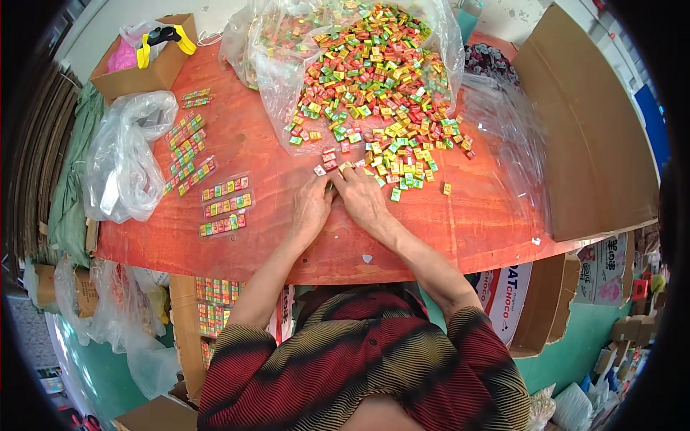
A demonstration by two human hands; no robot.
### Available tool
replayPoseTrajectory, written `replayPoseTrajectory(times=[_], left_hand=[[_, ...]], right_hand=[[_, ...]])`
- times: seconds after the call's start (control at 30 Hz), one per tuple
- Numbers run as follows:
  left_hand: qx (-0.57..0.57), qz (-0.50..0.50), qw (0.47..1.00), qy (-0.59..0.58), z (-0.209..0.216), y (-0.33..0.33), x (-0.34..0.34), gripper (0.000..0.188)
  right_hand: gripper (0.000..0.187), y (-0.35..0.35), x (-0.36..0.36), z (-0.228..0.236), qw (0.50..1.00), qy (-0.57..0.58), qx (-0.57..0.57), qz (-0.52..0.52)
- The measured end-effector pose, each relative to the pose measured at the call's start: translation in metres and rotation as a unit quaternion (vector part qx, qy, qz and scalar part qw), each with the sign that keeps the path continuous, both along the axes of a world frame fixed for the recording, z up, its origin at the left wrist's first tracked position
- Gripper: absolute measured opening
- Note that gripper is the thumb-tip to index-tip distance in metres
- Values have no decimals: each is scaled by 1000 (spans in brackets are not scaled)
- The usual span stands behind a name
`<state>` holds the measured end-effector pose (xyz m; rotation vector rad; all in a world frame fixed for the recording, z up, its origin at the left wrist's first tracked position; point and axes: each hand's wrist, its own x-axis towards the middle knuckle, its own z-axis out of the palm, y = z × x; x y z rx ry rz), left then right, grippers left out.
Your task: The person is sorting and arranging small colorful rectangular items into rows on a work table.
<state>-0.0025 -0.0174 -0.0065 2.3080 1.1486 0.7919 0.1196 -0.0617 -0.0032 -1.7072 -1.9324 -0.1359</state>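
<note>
My left hand (pixel 312 204) rests low over the red table with its fingers curled together. The thumb side meets my right hand (pixel 361 197), and what the left fingertips hold, if anything, is hidden. My right fingers bend down onto a small yellow box (pixel 346 166) at the near edge of a large heap of small boxes (pixel 381 79) in red, yellow and green. Just past the left fingertips lie several small red boxes (pixel 330 159) and a whitish one (pixel 320 170). To the left sit clear trays (pixel 224 206) filled with rows of such boxes.
A clear plastic bag (pixel 277 86) spreads under and around the heap. Left are a crumpled bag (pixel 126 169), more filled trays (pixel 188 147) and a carton (pixel 147 72). Clear empty trays (pixel 507 129) and a tall cardboard box (pixel 589 129) stand right. Below the edge, another carton (pixel 185 323) holds filled trays.
</note>
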Motion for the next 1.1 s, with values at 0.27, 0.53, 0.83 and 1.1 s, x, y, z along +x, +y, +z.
replayPoseTrajectory(times=[0.27, 0.53, 0.83, 1.1], left_hand=[[-134, -62, 989, 32, 14, 5, 1, 34], [-73, -123, 989, 41, 18, 3, -3, 45], [-73, -72, 995, 18, 7, -6, 20, 40], [-56, -38, 998, 15, 2, -10, 29, 31]], right_hand=[[33, -67, 13, 17, 994, 95, -55, -16], [32, -96, 0, 11, 990, 56, -122, 41], [19, -16, 34, 1, 993, -29, -38, -110], [29, -48, 18, 3, 994, -28, -75, -72]])
